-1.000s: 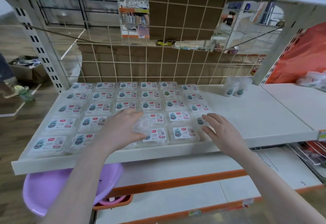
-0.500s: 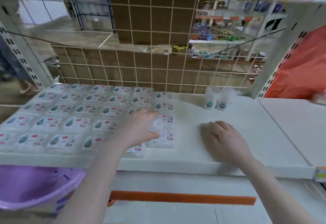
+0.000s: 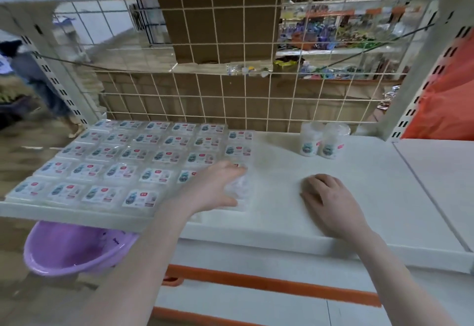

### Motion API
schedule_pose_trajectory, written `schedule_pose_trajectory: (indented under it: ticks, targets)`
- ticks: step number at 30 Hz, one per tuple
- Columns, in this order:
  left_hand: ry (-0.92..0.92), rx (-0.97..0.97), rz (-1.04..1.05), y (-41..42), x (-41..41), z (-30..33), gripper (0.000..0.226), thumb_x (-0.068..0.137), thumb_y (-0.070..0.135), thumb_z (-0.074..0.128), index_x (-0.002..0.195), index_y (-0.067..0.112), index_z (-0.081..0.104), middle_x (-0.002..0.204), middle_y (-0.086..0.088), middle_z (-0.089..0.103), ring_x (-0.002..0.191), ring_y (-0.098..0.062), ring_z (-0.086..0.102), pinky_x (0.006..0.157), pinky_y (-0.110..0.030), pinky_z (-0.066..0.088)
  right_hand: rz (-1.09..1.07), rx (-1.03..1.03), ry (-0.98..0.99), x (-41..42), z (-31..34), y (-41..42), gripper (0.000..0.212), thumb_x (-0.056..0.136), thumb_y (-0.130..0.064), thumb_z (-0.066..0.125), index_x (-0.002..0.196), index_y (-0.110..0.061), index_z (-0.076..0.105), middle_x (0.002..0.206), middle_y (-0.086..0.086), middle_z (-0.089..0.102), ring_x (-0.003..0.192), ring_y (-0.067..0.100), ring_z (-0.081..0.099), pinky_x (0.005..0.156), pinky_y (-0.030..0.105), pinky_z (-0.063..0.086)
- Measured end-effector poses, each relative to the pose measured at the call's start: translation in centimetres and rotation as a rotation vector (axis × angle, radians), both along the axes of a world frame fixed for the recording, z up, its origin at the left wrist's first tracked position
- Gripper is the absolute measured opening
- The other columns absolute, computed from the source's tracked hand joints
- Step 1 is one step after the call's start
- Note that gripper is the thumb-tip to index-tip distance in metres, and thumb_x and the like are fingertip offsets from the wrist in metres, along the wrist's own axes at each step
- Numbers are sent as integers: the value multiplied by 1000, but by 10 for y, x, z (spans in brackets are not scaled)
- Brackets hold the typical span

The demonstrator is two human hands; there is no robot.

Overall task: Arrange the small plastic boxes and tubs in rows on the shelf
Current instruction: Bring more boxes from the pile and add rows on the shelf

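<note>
The small plastic boxes (image 3: 151,176) lie flat in tidy rows across the left half of the white shelf (image 3: 359,192), reaching from the back mesh to the front edge, labels up. The left hand (image 3: 218,187) lies over the right end of the front rows; its fingers (image 3: 237,170) reach forward over a clear box (image 3: 237,188) blurred beneath them, and the thumb lies toward the front edge. Whether these fingers grasp that box or only press on it cannot be told through the blur. The right hand (image 3: 325,197) rests on bare shelf near the front edge, well apart from the boxes; its fingers are curled under, clenched loosely with nothing in them. Two round tubs (image 3: 320,142) stand upright, touching each other, at the back edge of the shelf toward its right end, just in front of the wire mesh (image 3: 230,100). A purple basin (image 3: 74,248) sits below the shelf's front left part. An orange-trimmed lower shelf (image 3: 269,284) runs beneath.
</note>
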State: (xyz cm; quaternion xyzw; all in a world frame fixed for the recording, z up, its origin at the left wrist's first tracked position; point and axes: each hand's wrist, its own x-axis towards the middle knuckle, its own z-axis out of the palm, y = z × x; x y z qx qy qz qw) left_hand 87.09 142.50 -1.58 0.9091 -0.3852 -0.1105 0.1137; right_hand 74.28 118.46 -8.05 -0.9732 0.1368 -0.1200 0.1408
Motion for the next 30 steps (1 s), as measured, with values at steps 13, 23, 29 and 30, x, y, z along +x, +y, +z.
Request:
schedule_pose_trajectory:
  ticks: [13, 23, 29, 30]
  targets:
    - [218, -203, 39, 8, 26, 37, 34, 91, 24, 59, 124, 29, 60, 99, 37, 57, 79, 19, 54, 74, -5, 43, -19, 7, -23, 1, -2, -1, 31, 89, -27, 61, 114, -8, 63, 116, 9, 61, 108, 31, 52, 93, 34, 39]
    - [59, -64, 18, 3, 26, 16, 63, 88, 34, 62, 144, 24, 35, 149, 5, 36, 134, -13, 36, 104, -24, 29, -22, 33, -38, 1, -3, 0, 31, 88, -26, 63, 113, -8, 64, 116, 8, 60, 109, 30, 52, 93, 34, 41]
    - [7, 21, -54, 4, 26, 7, 65, 89, 41, 58, 145, 21, 34, 152, 1, 32, 138, -15, 30, 110, -29, 24, -22, 36, -50, 1, -4, -1, 31, 87, -25, 65, 112, -8, 65, 114, 8, 61, 108, 30, 53, 92, 36, 43]
    - [9, 22, -67, 5, 27, 7, 65, 89, 41, 58, 146, 21, 33, 152, 2, 31, 138, -14, 29, 110, -28, 23, -23, 38, -51, 1, -4, -1, 31, 87, -25, 65, 112, -8, 65, 115, 8, 61, 108, 30, 53, 92, 36, 43]
